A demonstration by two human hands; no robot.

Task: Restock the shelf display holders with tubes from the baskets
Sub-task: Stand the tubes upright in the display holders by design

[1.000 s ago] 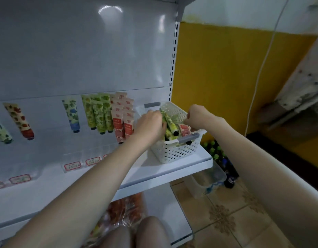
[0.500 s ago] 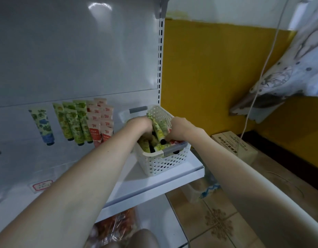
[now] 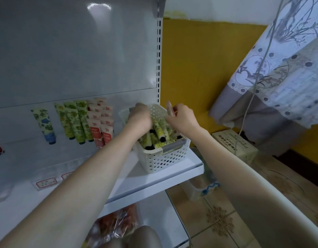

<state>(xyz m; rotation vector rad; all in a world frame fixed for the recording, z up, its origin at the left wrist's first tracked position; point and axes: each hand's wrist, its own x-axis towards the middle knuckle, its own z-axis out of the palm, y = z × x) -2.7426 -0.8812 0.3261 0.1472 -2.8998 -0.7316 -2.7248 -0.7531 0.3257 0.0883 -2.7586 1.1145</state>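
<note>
Item: yellow-green tubes [image 3: 159, 130] with black caps, heaped loose in a white perforated basket [image 3: 163, 160] with a grey handle bar on its near rim.

Left hand [image 3: 140, 117]: reaches into the basket's left half, knuckles up and fingers curled down among the tubes. The fingertips are hidden, so whether it holds one cannot be told.

Right hand [image 3: 183, 119]: above the basket's far right corner, thumb and fingers pinching a pale pink tube [image 3: 169, 109] that stands upright clear of the heap.

Support: the basket sits on the right end of a white shelf [image 3: 172, 178].

Left of the basket, against the back panel:
- red-and-white tubes [image 3: 101, 122], stacked in overlapping rows, nearest the basket.
- green-print tubes [image 3: 74, 122], beyond those.
- one blue-capped tube [image 3: 44, 125], further left, alone.

Left of the basket, nearer the shelf's front: clear display holders [image 3: 45, 181] with red-bordered labels.

Below the basket: a lower shelf with clear-wrapped packets [image 3: 115, 222].

Right of the basket: cardboard boxes [image 3: 233, 142] on the tiled floor [image 3: 217, 221], a yellow wall [image 3: 199, 68] and a patterned curtain [image 3: 279, 77].
</note>
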